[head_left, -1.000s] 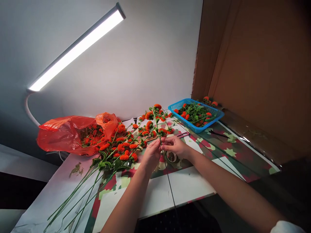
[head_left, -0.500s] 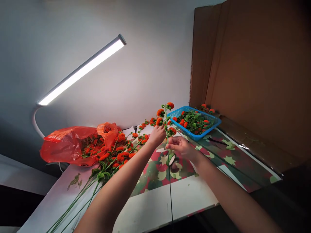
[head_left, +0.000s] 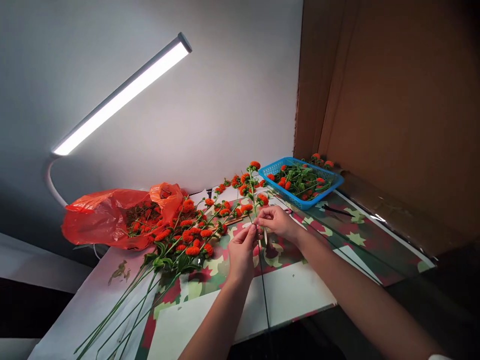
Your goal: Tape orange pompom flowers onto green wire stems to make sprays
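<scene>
Above the middle of the table I hold up a stem [head_left: 263, 285] bearing several orange pompom-like flowers [head_left: 255, 165] with green cups. My left hand [head_left: 243, 245] pinches this flower stem just below its lowest blooms. Right above it, my right hand [head_left: 276, 222] is closed at the same stem, fingertips almost touching those of the left. Below the right fingertips shows a pale tape roll [head_left: 266, 236], seen nearly edge-on; whether tape runs from it to the stem is too fine to tell. The stem's dark lower part hangs past the table's front edge.
Finished-looking orange flower stems [head_left: 161, 260] lie in a pile on the left. Behind them sits a red plastic bag [head_left: 101, 215] with more flowers. A blue basket [head_left: 307, 202] of flowers stands at the back right, near a cardboard wall [head_left: 390, 110]. A lit lamp [head_left: 123, 95] hangs above.
My left hand went up among the blooms, then came back down to the stem below them. My right hand stayed near the stem. The tape roll turned more edge-on.
</scene>
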A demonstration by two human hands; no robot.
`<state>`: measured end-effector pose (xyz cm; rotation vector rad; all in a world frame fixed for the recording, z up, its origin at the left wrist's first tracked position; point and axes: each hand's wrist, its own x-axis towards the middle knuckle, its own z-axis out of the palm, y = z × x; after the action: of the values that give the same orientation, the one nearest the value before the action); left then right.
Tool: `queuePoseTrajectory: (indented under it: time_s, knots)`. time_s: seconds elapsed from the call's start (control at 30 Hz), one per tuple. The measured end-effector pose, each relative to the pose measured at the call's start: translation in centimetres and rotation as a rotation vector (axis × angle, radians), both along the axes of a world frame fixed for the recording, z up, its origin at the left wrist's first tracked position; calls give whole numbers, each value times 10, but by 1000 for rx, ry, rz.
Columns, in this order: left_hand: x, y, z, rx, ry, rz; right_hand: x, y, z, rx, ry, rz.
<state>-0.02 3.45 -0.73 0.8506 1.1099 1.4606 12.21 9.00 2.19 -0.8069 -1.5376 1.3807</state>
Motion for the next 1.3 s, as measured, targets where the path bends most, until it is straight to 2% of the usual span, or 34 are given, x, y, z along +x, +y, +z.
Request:
queuePoseTrajectory:
  time_s: [0.13,0.27,0.4,0.6,0.77,1.1,1.2,1.3]
  knots:
    - [0,2,4,-12,-90,108,-4,-3,0,-4,-55,-18]
    - [-2,-1,8,-5,-16,161,-6,-3,-1,27,-84,-34]
    - [-1,-9,7,49,185,215,-9,-3,-8,43,-97,-63]
    - [-2,-16,-1,266,644,270,-14,-5,-13,60,-101,-128]
    - [-3,-16,2,339,806,332,-15,-10,-12,120,-153,-168]
    - [-4,-16,2,291,770,303,-18,-12,-13,136,-166,-208]
    - [-2,-16,5,242,646,259,-17,-12,-12,125,-147,-208]
    - [-1,-16,9,193,423,224,-17,-12,-12,82,-77,-164]
